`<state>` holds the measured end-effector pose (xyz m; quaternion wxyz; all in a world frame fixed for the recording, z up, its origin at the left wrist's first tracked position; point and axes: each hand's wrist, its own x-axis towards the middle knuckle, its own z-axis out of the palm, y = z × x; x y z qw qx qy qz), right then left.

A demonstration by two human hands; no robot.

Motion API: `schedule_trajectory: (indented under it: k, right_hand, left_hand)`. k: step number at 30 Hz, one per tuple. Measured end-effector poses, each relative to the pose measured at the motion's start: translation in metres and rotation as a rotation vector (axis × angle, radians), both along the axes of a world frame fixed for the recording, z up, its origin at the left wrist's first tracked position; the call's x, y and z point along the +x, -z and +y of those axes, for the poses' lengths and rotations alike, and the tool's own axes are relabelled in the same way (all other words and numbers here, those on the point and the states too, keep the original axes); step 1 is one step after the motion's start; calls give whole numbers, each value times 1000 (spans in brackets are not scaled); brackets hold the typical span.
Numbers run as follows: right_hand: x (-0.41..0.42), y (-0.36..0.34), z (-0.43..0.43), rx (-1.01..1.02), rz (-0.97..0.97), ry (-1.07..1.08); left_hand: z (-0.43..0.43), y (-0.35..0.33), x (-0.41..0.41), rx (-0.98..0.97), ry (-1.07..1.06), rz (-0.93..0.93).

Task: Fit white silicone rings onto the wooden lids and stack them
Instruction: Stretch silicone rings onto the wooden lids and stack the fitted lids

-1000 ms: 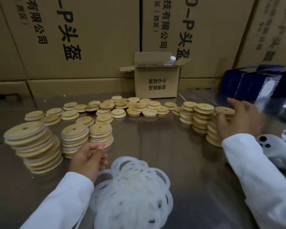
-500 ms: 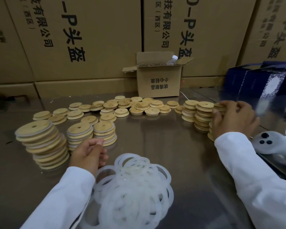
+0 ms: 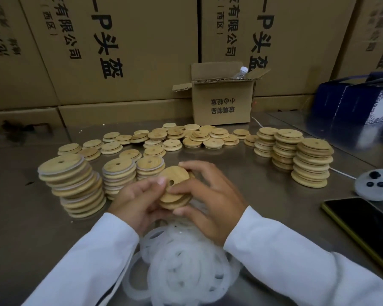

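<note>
We are gripping lids [image 3: 175, 186] in 2 hands over the table [image 3: 263, 195].
Cartons [image 3: 119, 51] are walling the back; 3 ringed stacks [image 3: 71, 184] are standing at left, 3 more stacks [image 3: 311, 164] at right, loose lids [image 3: 199, 135] between. Rings [image 3: 186, 266] are lying heaped nearest us. Our left hand [image 3: 137, 202] and right hand [image 3: 212, 206] are both curling round a few stacked lids, holding them just above the rings.

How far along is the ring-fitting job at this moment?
Done: the left stacks show white ring edges between their lids. In hand: the left hand and right hand together grip a wooden lid above the ring pile; I cannot tell whether a ring is on it. Left: the bare stacks on the right and many loose lids behind.
</note>
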<state>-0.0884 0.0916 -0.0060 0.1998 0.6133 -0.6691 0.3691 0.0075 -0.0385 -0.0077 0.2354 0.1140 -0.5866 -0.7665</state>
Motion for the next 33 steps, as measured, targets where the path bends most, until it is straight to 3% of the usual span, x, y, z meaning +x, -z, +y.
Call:
schedule_trajectory:
  k: [3,5,9,14,23,28,30,33]
  right_hand:
    - [-7,1,1,65,-180,-16]
    - [-17,2,2,109,-281,110]
    - [-42,15,5,459,-259,446]
    - [-45,18,3,532,-324,441]
    - [-39,13,3,309,-700,354]
    - [-36,2,6,-136,-534,367]
    - [-32,-3,8,-252,-563,256]
    - [-25,-10,9,-225,-914,-75]
  left_hand:
    - [-6,3,-1,-35,-67,-38]
    - [-10,4,-2,-40,-134,-55]
    - [-13,7,-4,-15,-165,-68]
    - [-15,10,-4,-51,-139,-92]
    - [-18,11,-4,3,-133,-20]
    - [-17,10,-4,147,-168,-5]
    - [-14,9,-3,158,-165,-11]
    - [-9,8,-4,130,-166,-37]
